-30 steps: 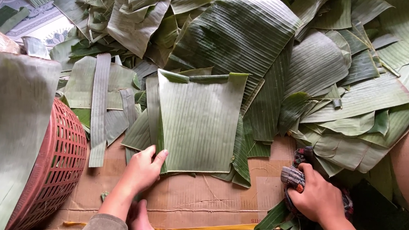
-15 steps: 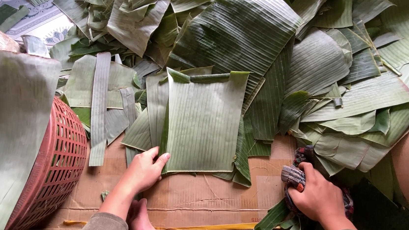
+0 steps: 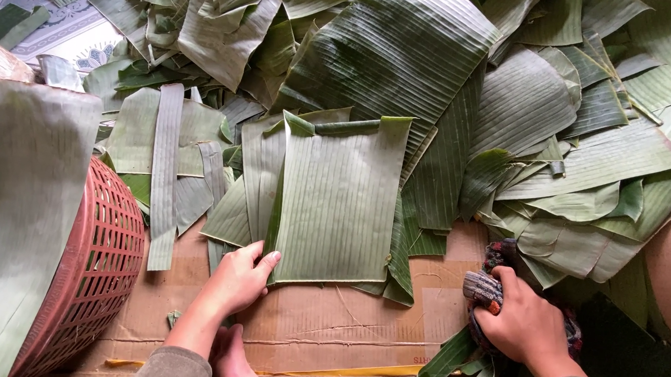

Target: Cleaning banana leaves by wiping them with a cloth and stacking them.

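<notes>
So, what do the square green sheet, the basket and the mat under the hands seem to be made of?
Green sheet: probably banana leaf, matte, with fine parallel veins. Basket: likely moulded plastic, reddish, regular lattice holes. Mat: corrugated cardboard, brown, creased.

cut leaf (image 3: 340, 201) on cardboard (image 3: 323, 325), centre | leaf pile (image 3: 442, 76) far behind | basket (image 3: 89, 272) near left | left hand (image 3: 240, 277) at leaf's near-left corner | right hand (image 3: 526, 322) on cloth (image 3: 482, 289), near right

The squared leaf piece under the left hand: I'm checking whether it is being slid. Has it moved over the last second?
No. The squared leaf piece keeps its place against the red basket and cardboard; the left hand still rests on its corner.
</notes>
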